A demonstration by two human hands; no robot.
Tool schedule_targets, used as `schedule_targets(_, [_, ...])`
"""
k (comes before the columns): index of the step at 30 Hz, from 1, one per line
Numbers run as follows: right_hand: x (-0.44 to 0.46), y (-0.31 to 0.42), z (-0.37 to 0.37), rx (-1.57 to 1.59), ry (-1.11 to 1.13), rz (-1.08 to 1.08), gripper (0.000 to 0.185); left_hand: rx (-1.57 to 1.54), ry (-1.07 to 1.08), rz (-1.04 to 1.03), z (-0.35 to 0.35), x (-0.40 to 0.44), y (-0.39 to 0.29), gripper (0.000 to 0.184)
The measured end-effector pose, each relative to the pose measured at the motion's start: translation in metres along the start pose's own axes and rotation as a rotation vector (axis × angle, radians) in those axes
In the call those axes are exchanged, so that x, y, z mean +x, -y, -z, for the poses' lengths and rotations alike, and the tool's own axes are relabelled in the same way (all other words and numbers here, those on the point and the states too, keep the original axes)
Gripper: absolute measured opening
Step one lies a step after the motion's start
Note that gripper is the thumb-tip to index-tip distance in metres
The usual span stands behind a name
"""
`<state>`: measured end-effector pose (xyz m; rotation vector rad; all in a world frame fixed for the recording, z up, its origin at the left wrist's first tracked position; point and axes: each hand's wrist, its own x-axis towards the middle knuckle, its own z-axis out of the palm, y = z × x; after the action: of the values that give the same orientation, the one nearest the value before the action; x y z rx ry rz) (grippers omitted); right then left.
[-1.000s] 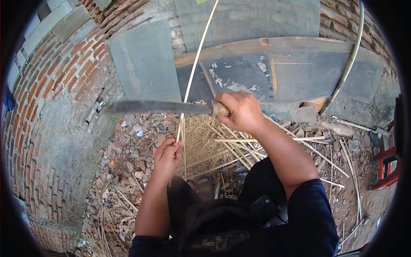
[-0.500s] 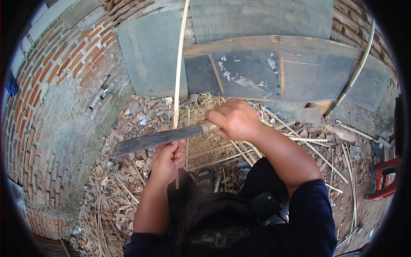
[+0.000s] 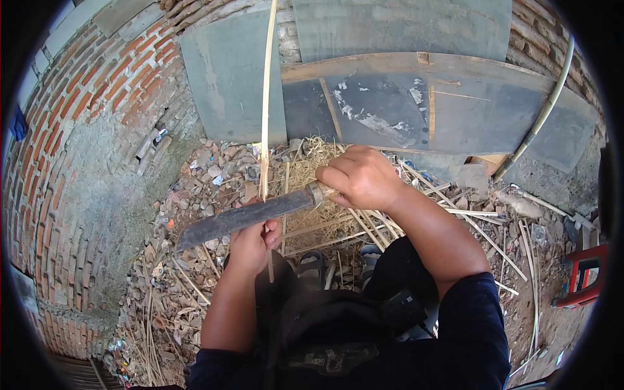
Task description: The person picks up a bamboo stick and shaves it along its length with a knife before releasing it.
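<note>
My right hand (image 3: 363, 178) is wrapped round the handle of a machete (image 3: 250, 218), whose broad dark blade points left and slightly down. The blade lies across a long pale bamboo strip (image 3: 266, 110), just above my left hand (image 3: 252, 246). My left fingers are closed round the strip's lower part, partly hidden behind the blade. From there the strip rises past the top of the view, and its short lower end shows below my hand. Where blade and strip cross, I cannot tell how deep the edge sits.
Pale shavings (image 3: 318, 156) and scattered bamboo strips (image 3: 494, 250) lie on rubble ground. A brick wall (image 3: 84, 162) stands at left, with grey boards (image 3: 383, 107) ahead. At right are a leaning pole (image 3: 536, 123) and a red plastic stool (image 3: 580, 276). My sandalled feet are below.
The machete has shifted slightly right and down, its tip dipping a little. The strip's upper part leans slightly farther left. Both hands keep their hold.
</note>
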<state>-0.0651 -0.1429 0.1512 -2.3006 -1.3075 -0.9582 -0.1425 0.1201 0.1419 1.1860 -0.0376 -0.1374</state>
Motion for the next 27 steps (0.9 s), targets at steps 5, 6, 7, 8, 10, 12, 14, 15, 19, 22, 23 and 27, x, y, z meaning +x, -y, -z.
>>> schedule_targets(5, [0.000,-0.003,0.000,-0.015,0.029,-0.045,0.044,0.107,0.071,0.008,0.002,-0.001,0.003,0.023])
schedule_targets(6, [0.000,-0.003,0.001,-0.021,0.032,-0.049,0.045,0.130,0.033,0.018,-0.003,-0.001,0.003,0.023])
schedule_targets(7, [0.000,-0.003,0.001,-0.031,0.014,-0.045,0.045,0.152,0.025,0.022,-0.005,-0.002,0.005,0.023])
schedule_targets(8, [0.001,-0.002,0.001,-0.040,-0.004,-0.042,0.045,0.175,0.017,0.026,-0.006,-0.003,0.008,0.023])
schedule_targets(10, [0.001,0.000,0.002,-0.070,-0.036,-0.042,0.045,0.212,0.038,0.015,-0.007,-0.006,0.012,0.024])
schedule_targets(12, [0.002,0.001,0.003,-0.115,-0.063,-0.049,0.044,0.241,0.098,-0.018,-0.007,-0.007,0.016,0.028])
schedule_targets(14, [0.001,-0.006,0.002,-0.119,-0.118,-0.052,0.043,0.287,0.079,-0.032,-0.008,-0.009,0.019,0.030])
schedule_targets(15, [-0.001,-0.008,0.002,-0.120,-0.144,-0.056,0.043,0.310,0.070,-0.037,-0.008,-0.011,0.020,0.031])
schedule_targets(19, [0.000,-0.003,0.001,-0.132,-0.139,-0.055,0.039,0.416,0.060,-0.080,-0.012,-0.006,0.017,0.031])
schedule_targets(22, [0.004,0.006,-0.002,-0.178,-0.139,-0.056,0.032,0.409,0.062,-0.094,-0.022,-0.005,0.018,0.030])
schedule_targets(23, [0.005,0.003,-0.005,-0.226,-0.177,-0.057,0.028,0.414,0.063,-0.112,-0.023,-0.003,0.021,0.030])
schedule_targets(27, [-0.001,-0.011,-0.003,-0.305,-0.181,-0.103,0.033,0.431,0.049,-0.072,-0.024,0.000,0.020,0.029])
